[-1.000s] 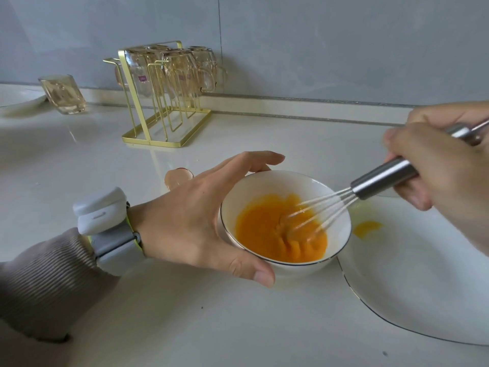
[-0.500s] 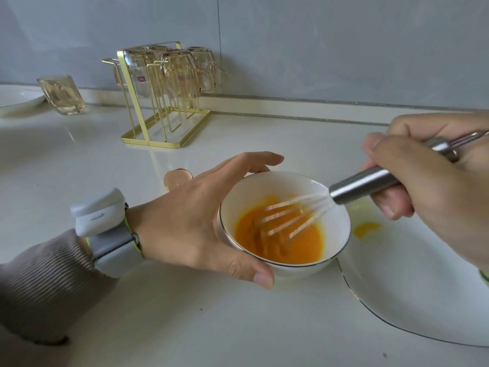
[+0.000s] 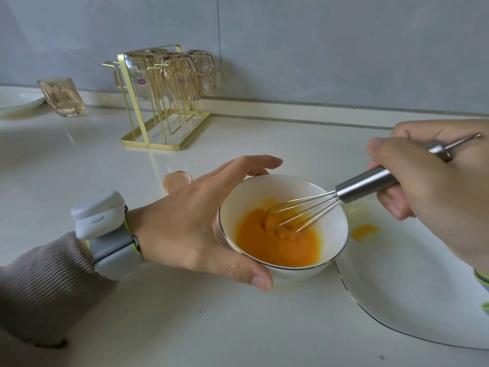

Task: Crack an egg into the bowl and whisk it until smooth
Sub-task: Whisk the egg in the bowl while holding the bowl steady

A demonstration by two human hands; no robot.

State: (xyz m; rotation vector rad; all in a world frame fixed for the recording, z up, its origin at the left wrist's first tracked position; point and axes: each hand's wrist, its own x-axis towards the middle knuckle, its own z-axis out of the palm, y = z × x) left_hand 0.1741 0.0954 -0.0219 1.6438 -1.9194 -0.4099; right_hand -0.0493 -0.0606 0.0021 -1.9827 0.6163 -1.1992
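Note:
A small white bowl (image 3: 244, 201) with a thin dark rim stands on the pale counter, holding orange beaten egg (image 3: 275, 246). My left hand (image 3: 190, 218) holds the bowl from its left side, thumb along the near wall and fingers round the far wall. My right hand (image 3: 428, 192) grips the steel handle of a whisk (image 3: 366, 182) from the right. The whisk's wires slant down into the egg near the bowl's middle. Behind my left hand lies a piece of brown eggshell (image 3: 176, 181), partly hidden.
A large white plate (image 3: 410, 300) lies right of the bowl, with a yellow egg spill (image 3: 365, 231) on it. A gold rack of upturned glasses (image 3: 158, 102) stands at the back by the wall. Far left are a glass tumbler (image 3: 62, 96) and another plate (image 3: 16, 102).
The whisk swept to the left of the bowl and back towards its middle, with my right hand moving along. The egg looks more evenly orange. My left hand and the bowl stayed put.

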